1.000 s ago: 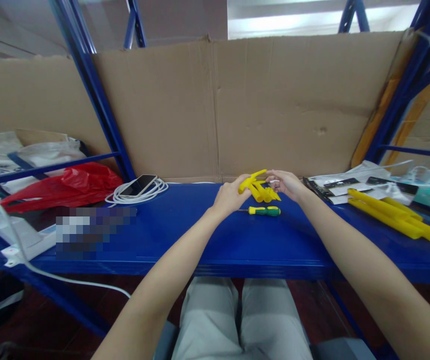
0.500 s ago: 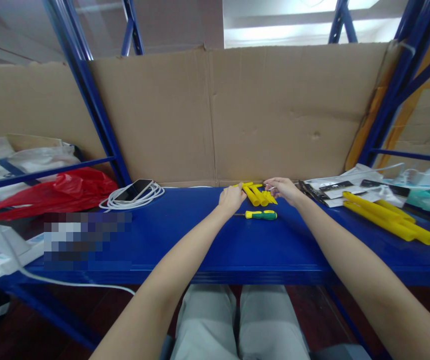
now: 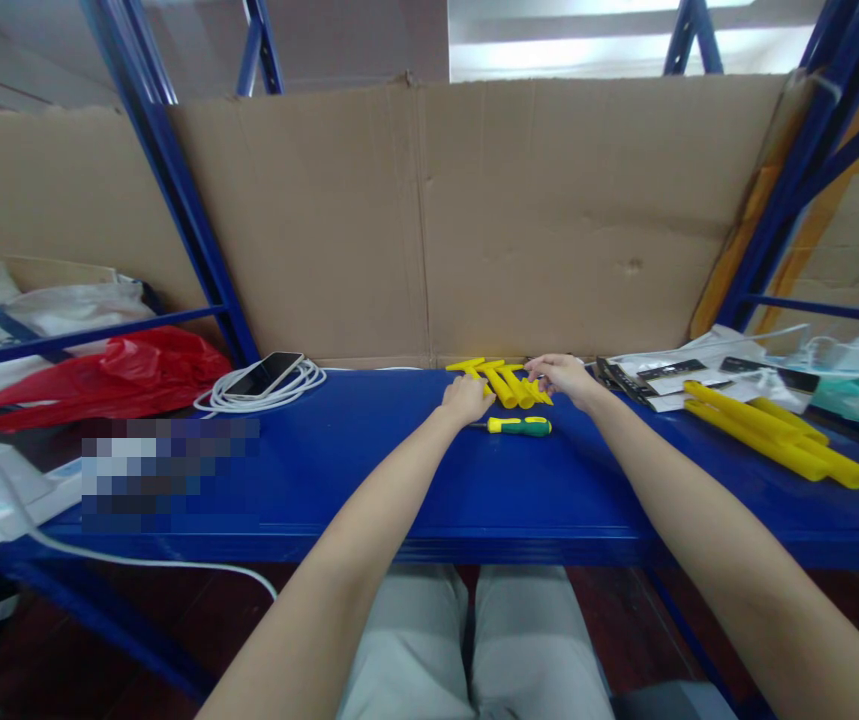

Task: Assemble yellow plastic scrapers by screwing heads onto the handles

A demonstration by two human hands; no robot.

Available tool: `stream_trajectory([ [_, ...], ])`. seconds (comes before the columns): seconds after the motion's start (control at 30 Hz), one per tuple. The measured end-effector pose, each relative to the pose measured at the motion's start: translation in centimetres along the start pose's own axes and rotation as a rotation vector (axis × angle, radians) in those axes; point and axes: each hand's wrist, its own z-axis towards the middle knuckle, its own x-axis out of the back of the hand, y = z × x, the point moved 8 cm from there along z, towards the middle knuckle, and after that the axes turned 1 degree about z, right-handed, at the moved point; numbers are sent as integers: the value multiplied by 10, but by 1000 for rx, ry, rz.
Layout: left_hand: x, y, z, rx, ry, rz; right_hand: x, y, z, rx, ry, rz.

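Several yellow T-shaped pieces (image 3: pixel 505 386) lie side by side at the back of the blue tabletop, their stems pointing toward me. My left hand (image 3: pixel 465 398) is closed over the stem of the leftmost yellow T-shaped piece (image 3: pixel 465 365); its crossbar shows beyond the fingers. At the right end of the row, my right hand (image 3: pixel 562 376) has its fingers curled together beside the yellow pieces. Whatever it may hold is too small to make out. Just in front of the row lies a screwdriver (image 3: pixel 520 427) with a yellow and green handle, its shaft toward my left hand.
Yellow tubes (image 3: pixel 781 435) lie at the right, near packets (image 3: pixel 673 378). A phone (image 3: pixel 268 374) rests on a coiled white cable (image 3: pixel 309 385). A red plastic bag (image 3: pixel 114 370) and a power strip (image 3: pixel 20 510) are at the left. Cardboard (image 3: pixel 429 220) stands behind.
My left hand has come slightly toward me and lower, showing more of the leftmost yellow crossbar. The right hand stays at the row's right end. The view has shifted slightly.
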Motion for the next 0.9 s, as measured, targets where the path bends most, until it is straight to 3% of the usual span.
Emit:
stream_trajectory([
  [0.27,-8,-3,1,3,-63,-130,-17,-1,-1,154,-81,-484],
  [0.47,-9,-5,3,34,-40,-162,-25,4,-2,109,-137,-486],
  [0.9,-8,-3,1,18,-31,-138,-31,5,3,253,-199,-594],
])
